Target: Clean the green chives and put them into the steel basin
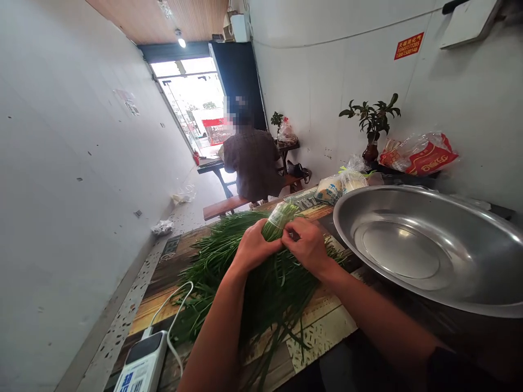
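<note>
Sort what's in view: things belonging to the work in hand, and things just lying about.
In the work:
bundle of greens in left hand, right hand at its stems
loose greens
steel basin, probably

Apparently lying about:
white device
larger potted plant
red bag
knotted bag

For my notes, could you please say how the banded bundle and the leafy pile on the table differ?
The banded bundle is gripped in the left hand; the leafy pile lies on the table. The bundle is packed tightly, paler green; the pile spreads loosely, darker green. The bundle looks narrow, the pile far wider. Both consist of slender green strands.
</note>
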Motion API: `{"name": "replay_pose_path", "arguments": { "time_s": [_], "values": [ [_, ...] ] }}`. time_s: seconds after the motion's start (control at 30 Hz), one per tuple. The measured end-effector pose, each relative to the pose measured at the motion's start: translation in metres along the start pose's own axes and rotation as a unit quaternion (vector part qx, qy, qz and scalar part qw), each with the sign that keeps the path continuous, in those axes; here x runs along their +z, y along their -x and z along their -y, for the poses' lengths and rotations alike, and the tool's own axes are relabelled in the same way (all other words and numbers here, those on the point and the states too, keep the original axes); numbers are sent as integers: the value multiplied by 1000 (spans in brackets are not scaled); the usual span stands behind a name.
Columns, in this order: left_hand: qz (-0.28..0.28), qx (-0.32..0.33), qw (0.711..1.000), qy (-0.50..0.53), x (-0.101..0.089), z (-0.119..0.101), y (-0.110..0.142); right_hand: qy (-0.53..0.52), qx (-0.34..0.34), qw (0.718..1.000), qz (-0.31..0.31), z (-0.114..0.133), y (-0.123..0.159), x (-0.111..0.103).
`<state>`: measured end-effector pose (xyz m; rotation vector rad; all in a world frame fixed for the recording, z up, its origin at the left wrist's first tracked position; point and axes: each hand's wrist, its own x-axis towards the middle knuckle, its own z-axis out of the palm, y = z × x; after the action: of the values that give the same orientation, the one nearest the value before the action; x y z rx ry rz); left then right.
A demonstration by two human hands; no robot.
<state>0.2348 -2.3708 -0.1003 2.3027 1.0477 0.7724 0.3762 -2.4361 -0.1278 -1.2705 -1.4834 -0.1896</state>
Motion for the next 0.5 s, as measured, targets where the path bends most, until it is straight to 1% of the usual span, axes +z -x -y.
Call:
{"name": "replay_pose_path", "arguments": {
  "time_s": [0.07,0.1,0.17,0.23,0.27,0.33,0.43,0.5],
  "values": [
    [23,-23,996,87,-7,4,0,-49,1,999,10,-2,-4,-7],
    [41,-43,987,147,-11,7,1,-69,11,997,7,-3,-5,-9],
    [78,-84,957,268,-19,14,1,-93,41,995,-10,-5,-5,-12],
    [102,-104,925,351,-25,20,2,-104,47,993,-9,-4,-4,-11],
    [110,-107,914,376,-26,22,2,-110,39,993,-2,-3,-3,-9],
    [119,-101,903,401,-28,25,2,-123,14,992,5,2,-3,-5],
    [121,-91,898,413,-27,25,2,-139,-13,990,-16,10,-6,0],
    [121,-88,897,415,-26,25,2,-137,-10,990,-34,15,-9,1]
  ]
}}
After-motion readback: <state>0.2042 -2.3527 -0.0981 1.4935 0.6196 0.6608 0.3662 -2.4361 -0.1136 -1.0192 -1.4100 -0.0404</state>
